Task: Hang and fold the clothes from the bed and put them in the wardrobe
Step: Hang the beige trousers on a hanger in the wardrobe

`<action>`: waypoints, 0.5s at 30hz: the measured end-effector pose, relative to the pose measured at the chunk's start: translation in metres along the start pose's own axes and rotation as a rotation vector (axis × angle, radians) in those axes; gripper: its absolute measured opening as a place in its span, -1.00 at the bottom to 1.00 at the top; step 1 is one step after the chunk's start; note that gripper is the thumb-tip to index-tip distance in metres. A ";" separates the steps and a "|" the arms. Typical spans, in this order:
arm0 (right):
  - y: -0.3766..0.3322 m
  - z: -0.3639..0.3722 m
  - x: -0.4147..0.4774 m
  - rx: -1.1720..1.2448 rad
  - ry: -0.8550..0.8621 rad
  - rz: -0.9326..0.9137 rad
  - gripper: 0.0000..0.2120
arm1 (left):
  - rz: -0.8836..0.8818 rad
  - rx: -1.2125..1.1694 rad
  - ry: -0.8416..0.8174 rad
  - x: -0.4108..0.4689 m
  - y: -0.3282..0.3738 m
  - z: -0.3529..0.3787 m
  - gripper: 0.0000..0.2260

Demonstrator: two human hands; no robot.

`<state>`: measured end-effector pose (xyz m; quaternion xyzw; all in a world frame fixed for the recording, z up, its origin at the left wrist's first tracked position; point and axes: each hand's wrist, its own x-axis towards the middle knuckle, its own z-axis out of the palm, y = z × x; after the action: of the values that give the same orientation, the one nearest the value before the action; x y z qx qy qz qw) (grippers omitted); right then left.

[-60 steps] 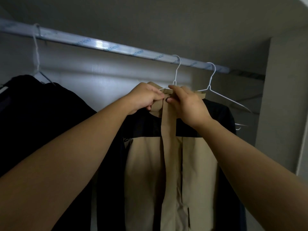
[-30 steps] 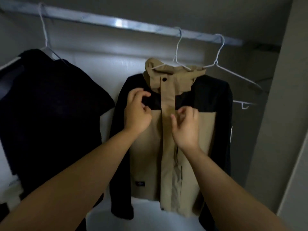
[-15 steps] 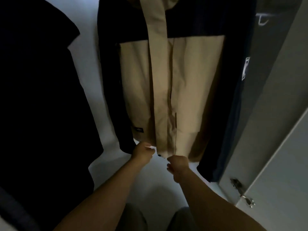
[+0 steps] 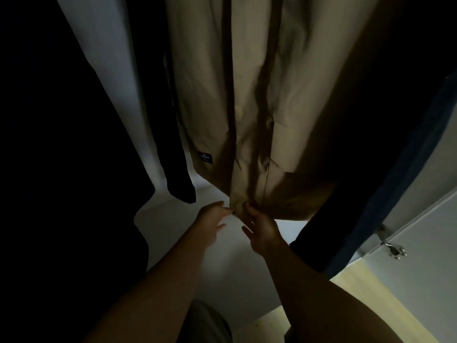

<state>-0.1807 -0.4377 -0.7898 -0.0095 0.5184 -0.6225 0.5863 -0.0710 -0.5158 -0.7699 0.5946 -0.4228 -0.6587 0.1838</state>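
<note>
A beige jacket [image 4: 291,90] with dark sleeves [image 4: 178,157] hangs in the wardrobe, its front placket running down to the hem; its hanger is out of frame. Both of my hands are at the bottom of the placket. My left hand [image 4: 211,220] reaches in from the left with straight fingers, their tips touching the hem, thumb spread apart. My right hand [image 4: 262,230] is just right of it, fingers stretched up against the hem edge, thumb held away. Neither hand plainly pinches the cloth.
A black garment [image 4: 61,144] hangs close on the left and fills that side. The white wardrobe floor [image 4: 235,268] lies below my hands. On the right is the wardrobe door [image 4: 425,280] with a metal hinge [image 4: 393,251].
My hands went from the jacket's collar down its front to the hem. Half a second ago they gripped the hem with curled fingers; now the fingers are straightened. The view tilted further down.
</note>
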 end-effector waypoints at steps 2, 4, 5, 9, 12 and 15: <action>0.004 0.000 -0.006 -0.099 0.097 -0.093 -0.57 | -0.053 -0.106 -0.076 -0.004 -0.008 -0.004 -0.79; 0.003 0.000 -0.010 -0.079 0.107 -0.134 -0.59 | -0.071 -0.153 -0.146 -0.008 -0.015 -0.005 -0.80; 0.001 0.000 -0.015 -0.033 0.052 -0.121 -0.63 | -0.077 -0.182 -0.165 -0.009 -0.017 -0.004 -0.74; -0.005 0.002 -0.038 0.084 0.019 -0.073 -0.80 | -0.118 -0.216 -0.171 -0.019 -0.011 -0.002 -0.72; -0.008 0.000 -0.052 0.095 -0.041 -0.101 -0.76 | -0.101 -0.154 -0.142 -0.023 -0.011 -0.003 -0.73; -0.012 0.000 -0.069 0.072 -0.145 -0.080 -0.80 | 0.015 -0.082 -0.094 -0.024 -0.007 -0.006 -0.65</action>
<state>-0.1675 -0.3896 -0.7412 -0.0542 0.4511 -0.6613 0.5969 -0.0585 -0.4964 -0.7599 0.5518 -0.4080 -0.7012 0.1931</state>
